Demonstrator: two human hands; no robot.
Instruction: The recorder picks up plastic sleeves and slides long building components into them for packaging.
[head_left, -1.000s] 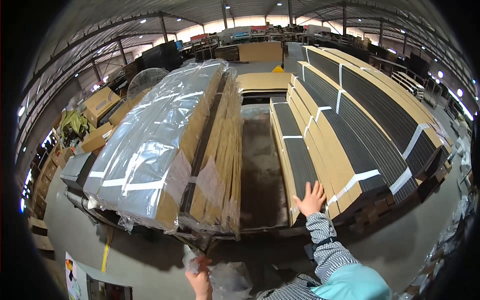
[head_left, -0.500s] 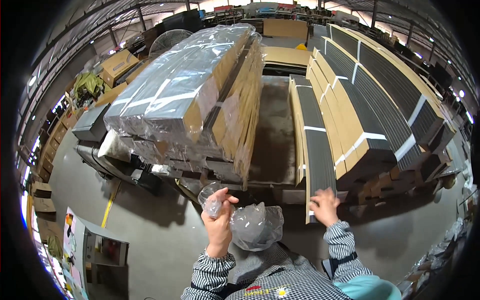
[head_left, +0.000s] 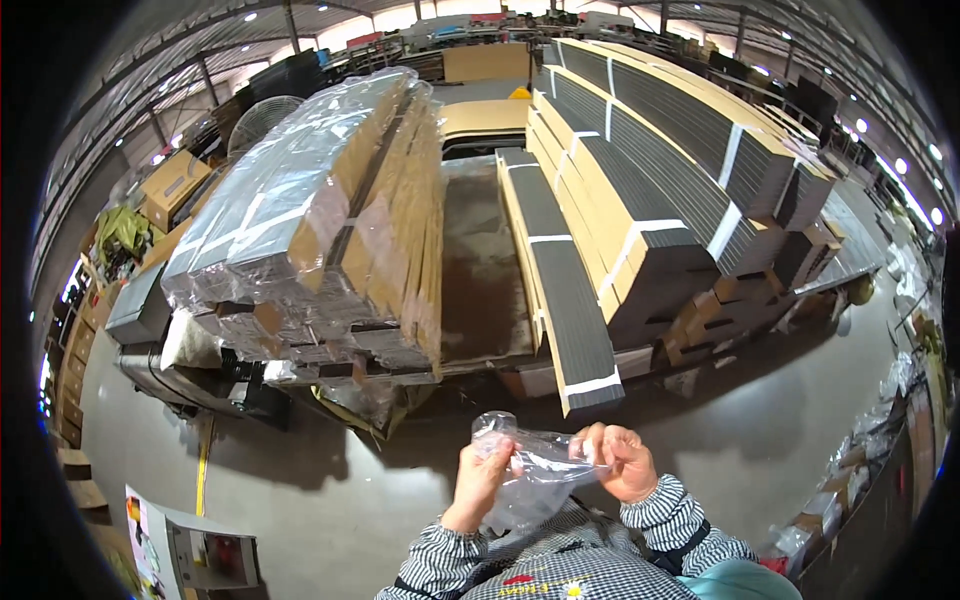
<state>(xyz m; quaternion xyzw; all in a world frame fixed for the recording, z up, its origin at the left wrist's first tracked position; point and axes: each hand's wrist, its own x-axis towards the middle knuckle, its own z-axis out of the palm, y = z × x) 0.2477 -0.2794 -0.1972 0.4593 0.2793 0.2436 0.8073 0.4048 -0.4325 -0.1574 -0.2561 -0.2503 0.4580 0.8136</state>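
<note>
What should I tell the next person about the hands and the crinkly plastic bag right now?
Left hand: gripping the left side of the clear plastic bag.
Right hand: pinching the bag's right edge.
The bag is held up in front of the chest, stretched between both hands, crumpled, and looks empty.
Ahead: a plastic-wrapped stack of long cartons and dark strapped bundles, neither touched.
Done: bag is in hand. Left: bag not yet spread open.

A clear plastic bag point(head_left: 535, 470) sits above black-and-white checked sleeves point(head_left: 680, 515); at twelve o'clock, tan cardboard bundles point(head_left: 640, 190) carry dark grey faces and white straps.
</note>
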